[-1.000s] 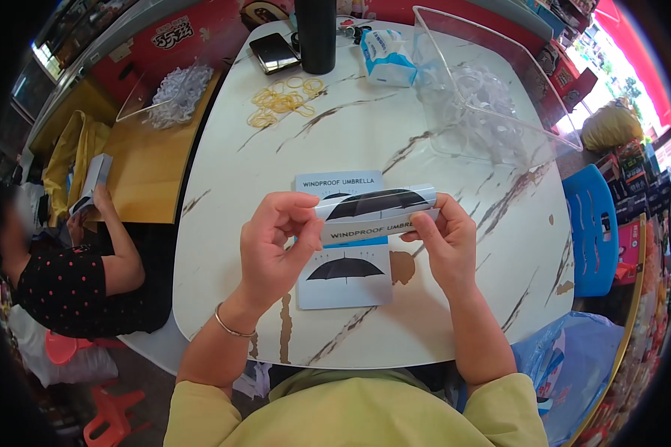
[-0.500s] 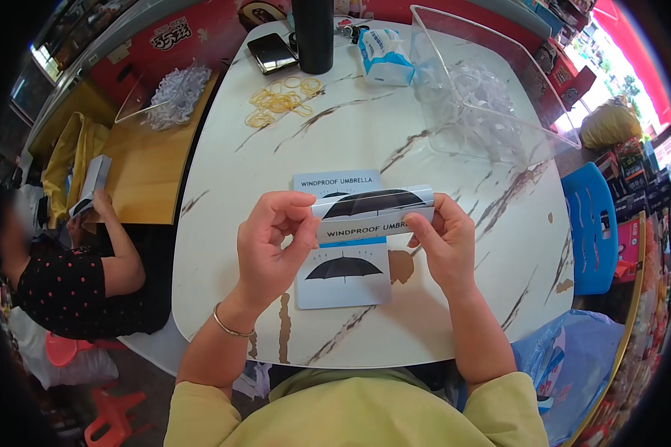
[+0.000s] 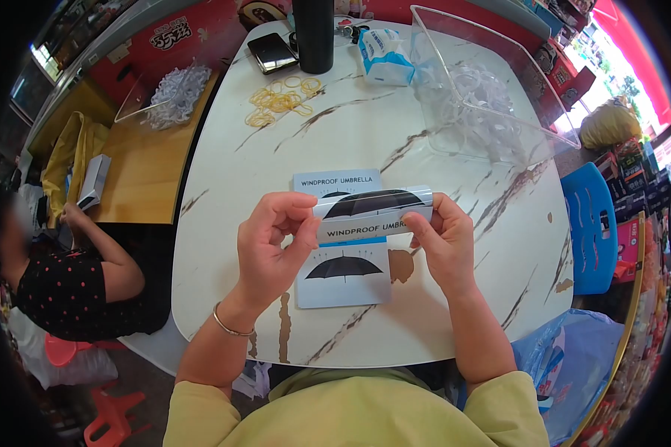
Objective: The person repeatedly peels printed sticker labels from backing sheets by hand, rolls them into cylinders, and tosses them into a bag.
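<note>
A curved, glossy umbrella card (image 3: 373,211), printed with a black umbrella and partly covered lettering, is held above the table. My left hand (image 3: 278,242) pinches its left end between thumb and fingers. At the right end, my right hand (image 3: 443,242) grips it with the thumb in front. Beneath lies a flat stack of cards reading "WINDPROOF UMBRELLA" (image 3: 338,180), with another umbrella picture (image 3: 344,283) on its nearer part. The held card hides the middle of the stack.
The marbled table (image 3: 238,179) bears yellow rubber bands (image 3: 279,100), a phone (image 3: 272,54), a black bottle (image 3: 314,37), a blue-white packet (image 3: 386,58) and a clear bin (image 3: 492,108) of translucent loops. A co-worker (image 3: 82,290) sits at left; a blue chair (image 3: 591,231) stands at right.
The card has curled or tilted very slightly in my hands, which hardly move. At left, the co-worker's hand has drawn back from the white box toward the body.
</note>
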Demonstrator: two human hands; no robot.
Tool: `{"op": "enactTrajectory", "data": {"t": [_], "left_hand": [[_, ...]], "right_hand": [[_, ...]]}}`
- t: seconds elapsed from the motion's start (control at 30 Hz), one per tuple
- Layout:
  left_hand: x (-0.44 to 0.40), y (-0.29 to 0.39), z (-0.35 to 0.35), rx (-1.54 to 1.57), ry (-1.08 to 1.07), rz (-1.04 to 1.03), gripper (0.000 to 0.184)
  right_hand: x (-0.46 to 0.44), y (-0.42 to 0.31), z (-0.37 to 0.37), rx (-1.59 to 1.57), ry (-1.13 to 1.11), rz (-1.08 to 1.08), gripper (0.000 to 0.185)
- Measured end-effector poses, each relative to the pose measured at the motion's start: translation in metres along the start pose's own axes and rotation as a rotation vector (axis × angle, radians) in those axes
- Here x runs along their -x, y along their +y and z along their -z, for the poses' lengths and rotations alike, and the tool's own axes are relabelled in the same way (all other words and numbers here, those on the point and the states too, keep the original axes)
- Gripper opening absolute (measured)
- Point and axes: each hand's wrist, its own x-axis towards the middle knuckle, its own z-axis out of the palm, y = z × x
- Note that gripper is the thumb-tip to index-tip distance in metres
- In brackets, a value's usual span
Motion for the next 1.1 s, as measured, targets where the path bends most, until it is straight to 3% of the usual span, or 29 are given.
{"op": "enactTrajectory", "data": {"t": [0.43, 0.67, 1.1], "left_hand": [[0.0015, -0.0009, -0.0012, -0.038, 0.020, -0.085, 0.017], [0.0021, -0.0019, -0.0013, -0.107, 0.036, -0.174, 0.014], [0.0009, -0.0013, -0.0011, -0.023, 0.040, 0.009, 0.018]], "right_hand": [[-0.0010, 0.0021, -0.0007, -0.065, 0.003, 0.039, 0.011], [-0.0037, 0.0083, 0.0020, 0.075, 0.054, 0.094, 0.010], [-0.0008, 0.0023, 0.0009, -0.149, 0.040, 0.017, 0.013]]}}
